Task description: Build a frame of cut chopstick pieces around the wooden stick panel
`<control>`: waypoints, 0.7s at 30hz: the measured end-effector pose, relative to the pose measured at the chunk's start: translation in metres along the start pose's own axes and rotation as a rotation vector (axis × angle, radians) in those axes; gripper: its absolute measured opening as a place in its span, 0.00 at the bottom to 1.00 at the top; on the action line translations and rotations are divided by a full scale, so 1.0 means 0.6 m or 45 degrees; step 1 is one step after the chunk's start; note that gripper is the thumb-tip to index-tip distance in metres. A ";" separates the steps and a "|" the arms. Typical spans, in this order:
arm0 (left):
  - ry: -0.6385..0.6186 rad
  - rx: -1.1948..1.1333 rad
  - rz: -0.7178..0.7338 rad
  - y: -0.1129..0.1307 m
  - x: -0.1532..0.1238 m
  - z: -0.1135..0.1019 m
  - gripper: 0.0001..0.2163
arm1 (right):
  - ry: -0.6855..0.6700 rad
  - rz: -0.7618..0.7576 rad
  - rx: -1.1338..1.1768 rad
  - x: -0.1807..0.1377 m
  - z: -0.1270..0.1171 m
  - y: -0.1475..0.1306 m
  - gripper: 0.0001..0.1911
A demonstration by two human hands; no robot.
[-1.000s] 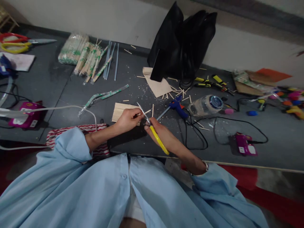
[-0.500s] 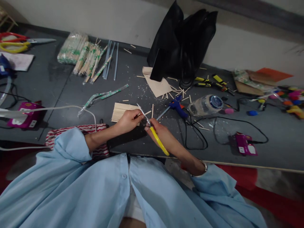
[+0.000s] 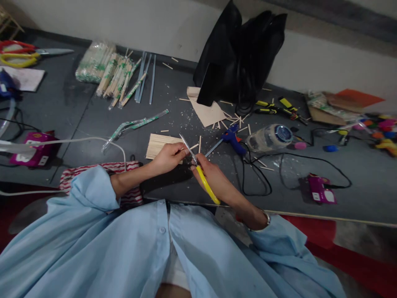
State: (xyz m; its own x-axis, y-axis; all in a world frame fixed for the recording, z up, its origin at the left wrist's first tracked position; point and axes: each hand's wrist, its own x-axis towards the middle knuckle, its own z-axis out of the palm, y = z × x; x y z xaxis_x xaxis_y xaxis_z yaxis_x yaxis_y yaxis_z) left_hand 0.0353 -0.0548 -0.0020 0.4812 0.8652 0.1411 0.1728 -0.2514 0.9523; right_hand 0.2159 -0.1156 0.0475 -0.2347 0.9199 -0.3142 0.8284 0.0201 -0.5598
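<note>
One thin wooden stick (image 3: pixel 194 146) pinched in left grip (image 3: pixel 169 157); right grip (image 3: pixel 214 174) round yellow-handled metal scissors (image 3: pixel 206 184); flat ridged panel (image 3: pixel 157 143) nearby.

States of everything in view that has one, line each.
Left hand: closed, pinching a thin stick
Right hand: closed around yellow scissors
Yellow scissors: held, blades at the stick, opening unclear
Row of sticks: flat, side by side
Blue glue gun: lying down
Red-and-yellow scissors: lying, blades together
Chopstick bundle: wrapped
Black bag: upright
Dark slab: leaning on the bag
Right purple box: black cable attached
</note>
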 end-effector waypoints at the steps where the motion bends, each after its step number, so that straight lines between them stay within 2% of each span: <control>1: -0.003 -0.005 -0.001 0.000 0.000 0.000 0.14 | 0.007 0.005 0.006 -0.002 -0.002 0.001 0.09; 7: 0.002 -0.046 -0.012 0.003 0.002 -0.001 0.14 | 0.033 -0.051 0.159 -0.012 -0.004 0.007 0.18; 12: 0.051 -0.016 0.052 0.007 0.003 -0.001 0.14 | 0.102 -0.022 0.274 -0.009 0.009 0.004 0.16; 16: 0.100 0.045 0.104 0.006 0.004 -0.002 0.13 | 0.044 -0.012 0.306 -0.007 0.005 -0.002 0.18; 19: 0.211 -0.048 -0.030 -0.004 0.017 -0.028 0.12 | 0.058 0.007 0.263 -0.018 0.005 0.002 0.20; 21: 0.400 -0.202 -0.182 -0.012 0.028 -0.056 0.13 | 0.091 0.051 0.215 -0.029 0.005 0.011 0.20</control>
State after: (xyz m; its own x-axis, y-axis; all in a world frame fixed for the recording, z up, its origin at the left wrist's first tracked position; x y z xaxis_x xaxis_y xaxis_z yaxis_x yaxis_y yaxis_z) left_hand 0.0135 -0.0237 0.0027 0.1708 0.9837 0.0567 0.0722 -0.0699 0.9949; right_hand 0.2240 -0.1324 0.0469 -0.1613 0.9443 -0.2870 0.7377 -0.0778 -0.6707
